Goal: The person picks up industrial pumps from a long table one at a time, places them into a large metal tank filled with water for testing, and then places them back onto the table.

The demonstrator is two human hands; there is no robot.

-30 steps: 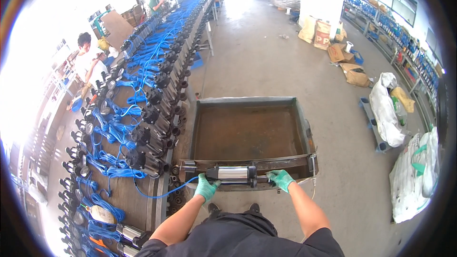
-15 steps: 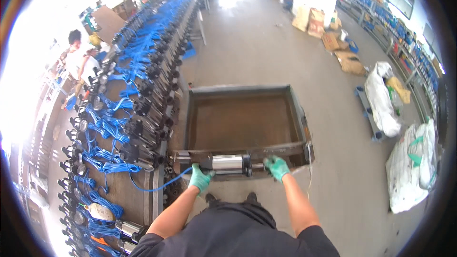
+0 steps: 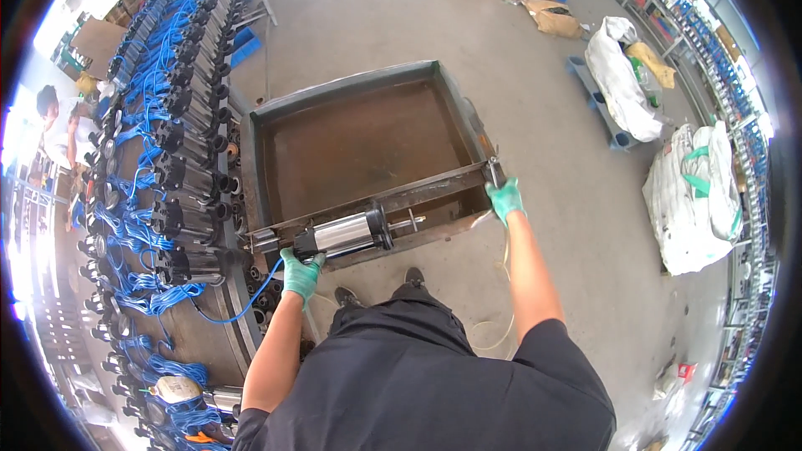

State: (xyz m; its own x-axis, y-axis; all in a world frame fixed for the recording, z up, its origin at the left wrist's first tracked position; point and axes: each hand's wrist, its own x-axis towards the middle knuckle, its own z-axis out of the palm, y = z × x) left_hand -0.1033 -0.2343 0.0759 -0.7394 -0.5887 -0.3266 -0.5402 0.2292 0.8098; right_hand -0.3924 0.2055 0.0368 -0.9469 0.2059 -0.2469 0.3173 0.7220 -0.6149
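A silver cylindrical pump motor with black ends and a thin shaft lies across the front ledge of a steel tank. My left hand, in a green glove, is closed on its black left end, beside the blue cable that runs off to the left bench. My right hand, also gloved in green, reaches to the tank's front right corner. Its fingers are closed around the lower end of a small metal lever. The glove partly hides that grip.
A long bench at left carries rows of similar motors and blue cable coils. A person stands beyond it. White sacks and a blue trolley stand at right. A thin hose hangs near my right arm.
My right hand has left the motor's shaft end and moved right to the lever at the tank corner. My left hand stays on the motor. The whole view has turned and shifted.
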